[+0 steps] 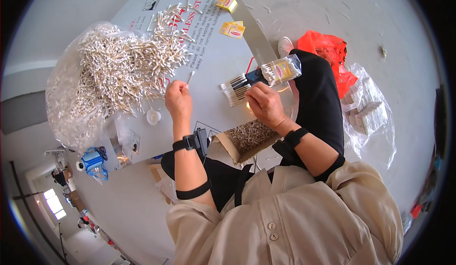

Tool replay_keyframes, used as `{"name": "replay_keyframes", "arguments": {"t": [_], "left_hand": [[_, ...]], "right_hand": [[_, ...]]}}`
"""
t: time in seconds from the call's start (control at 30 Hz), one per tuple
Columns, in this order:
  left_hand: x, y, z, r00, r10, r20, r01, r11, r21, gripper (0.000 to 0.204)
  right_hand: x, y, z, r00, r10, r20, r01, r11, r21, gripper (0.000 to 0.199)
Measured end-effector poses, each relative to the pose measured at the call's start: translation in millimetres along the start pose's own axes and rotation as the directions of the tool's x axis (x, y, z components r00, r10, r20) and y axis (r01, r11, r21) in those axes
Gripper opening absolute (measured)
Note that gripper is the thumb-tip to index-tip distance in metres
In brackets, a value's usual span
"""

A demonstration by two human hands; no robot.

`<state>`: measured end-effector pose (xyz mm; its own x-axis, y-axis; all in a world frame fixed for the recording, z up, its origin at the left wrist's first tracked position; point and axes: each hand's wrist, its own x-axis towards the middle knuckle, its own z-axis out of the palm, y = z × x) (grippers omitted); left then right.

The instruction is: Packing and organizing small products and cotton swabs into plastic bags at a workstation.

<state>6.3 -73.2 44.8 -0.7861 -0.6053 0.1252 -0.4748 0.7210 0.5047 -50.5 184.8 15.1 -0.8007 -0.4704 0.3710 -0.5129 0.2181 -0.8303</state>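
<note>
My left hand point(178, 100) is closed, and a single cotton swab point(191, 77) sticks up from its pinched fingertips. It is beside the big heap of loose cotton swabs point(126, 63). My right hand point(267, 104) is closed over the table's near right side, its fingertips next to a short row of cotton swabs point(234, 90); what is in those fingers, if anything, is hidden. Just beyond it lies a clear pack of cotton swabs point(281, 70) with a yellow card inside. A dark blue piece point(256, 76) shows between the row and the pack.
The heap spills from a clear plastic bag point(61, 87). Yellow cards point(232, 29) and a yellow stack point(227, 4) lie farther off. Below my hands stands a cardboard box point(222, 147) of swabs. A white lid-like dish point(153, 117) sits left; red point(327, 56) and clear bags point(368, 115) lie right.
</note>
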Motion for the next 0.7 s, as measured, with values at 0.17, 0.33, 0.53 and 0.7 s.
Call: {"name": "replay_keyframes", "arguments": {"t": [0.17,0.33,0.53,0.7], "left_hand": [[36.2,-8.1,13.0,0.999,0.039,-0.028,-0.036,0.996,0.081,0.006],[59.3,14.8,22.5,0.994,-0.107,-0.028,0.110,0.985,0.136,0.015],[69.6,16.1,30.7,0.976,-0.201,-0.080,0.216,0.936,0.277,0.024],[52.7,14.2,27.5,0.975,-0.210,0.065,0.207,0.977,0.052,0.019]], "right_hand": [[1.4,-1.2,0.2,1.000,0.004,0.001,-0.004,1.000,0.012,0.007],[1.0,-0.7,-1.6,1.000,0.031,0.002,-0.031,1.000,-0.003,0.007],[2.3,-4.2,1.5,1.000,0.018,-0.005,-0.018,1.000,-0.007,0.008],[2.2,-2.2,-0.2,1.000,0.011,-0.006,-0.011,1.000,-0.022,0.008]]}}
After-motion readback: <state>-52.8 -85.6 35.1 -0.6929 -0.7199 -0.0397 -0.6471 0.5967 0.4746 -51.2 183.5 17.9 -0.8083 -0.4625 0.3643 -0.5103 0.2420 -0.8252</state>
